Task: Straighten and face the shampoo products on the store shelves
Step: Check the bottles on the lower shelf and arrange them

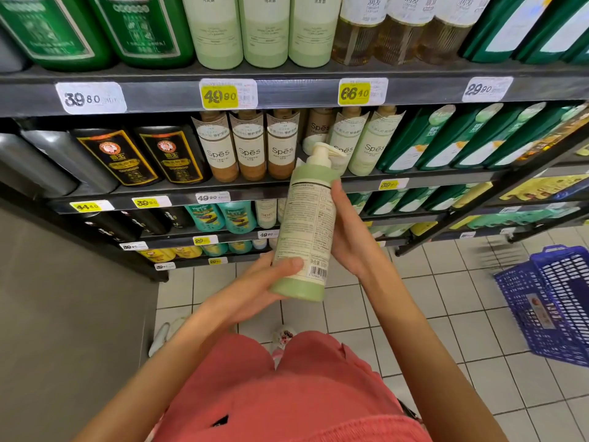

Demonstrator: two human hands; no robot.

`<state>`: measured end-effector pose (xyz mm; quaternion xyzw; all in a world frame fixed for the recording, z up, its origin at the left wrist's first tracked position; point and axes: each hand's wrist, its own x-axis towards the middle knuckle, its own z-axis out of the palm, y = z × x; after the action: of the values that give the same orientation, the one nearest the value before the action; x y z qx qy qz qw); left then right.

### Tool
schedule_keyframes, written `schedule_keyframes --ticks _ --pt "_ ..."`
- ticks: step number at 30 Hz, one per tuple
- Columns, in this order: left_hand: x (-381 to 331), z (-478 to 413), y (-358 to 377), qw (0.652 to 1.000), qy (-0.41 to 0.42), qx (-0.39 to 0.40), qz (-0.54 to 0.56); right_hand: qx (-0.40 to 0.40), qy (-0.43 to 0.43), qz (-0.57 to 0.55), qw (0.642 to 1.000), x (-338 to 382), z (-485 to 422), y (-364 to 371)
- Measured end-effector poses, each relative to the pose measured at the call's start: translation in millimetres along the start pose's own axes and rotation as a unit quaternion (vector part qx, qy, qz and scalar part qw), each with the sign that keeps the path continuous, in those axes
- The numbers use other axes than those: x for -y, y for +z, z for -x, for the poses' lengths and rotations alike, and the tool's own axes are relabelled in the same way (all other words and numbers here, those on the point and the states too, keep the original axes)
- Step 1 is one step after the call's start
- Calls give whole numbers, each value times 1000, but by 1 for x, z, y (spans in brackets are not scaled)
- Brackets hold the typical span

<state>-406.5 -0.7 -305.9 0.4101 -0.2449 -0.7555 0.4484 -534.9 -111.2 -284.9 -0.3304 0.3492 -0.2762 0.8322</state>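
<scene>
Several black bottles: standing on the shelf.
Left hand: grips the pump bottle at its base.
Pump bottle: green, upright, held off the shelf, back label facing the camera.
Right hand: clasps its side.
Basket: blue, on the floor.

The bottle in the middle is pale green, with a cream pump and a white label of fine grey print and a black barcode. At six o'clock the shorts are coral red. At four o'clock the basket is deep blue mesh. The floor tiles are white, gridded with dark lines. At ten o'clock the black bottles have gold-framed labels.
</scene>
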Motion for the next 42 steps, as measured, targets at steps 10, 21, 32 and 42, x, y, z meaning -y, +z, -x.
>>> schedule_keyframes --ticks 10,21,32,42 --pt "0 11 -12 998 22 -39 32 9 -18 -73 997 -5 -1 8" --pt "10 13 -7 994 28 -102 -32 -23 14 19 999 -15 -4 13" --pt "0 12 -15 994 25 -94 -40 -1 4 82 997 -22 -6 15" --pt "11 -1 -23 979 87 -149 -106 70 31 216 973 -41 3 -5"
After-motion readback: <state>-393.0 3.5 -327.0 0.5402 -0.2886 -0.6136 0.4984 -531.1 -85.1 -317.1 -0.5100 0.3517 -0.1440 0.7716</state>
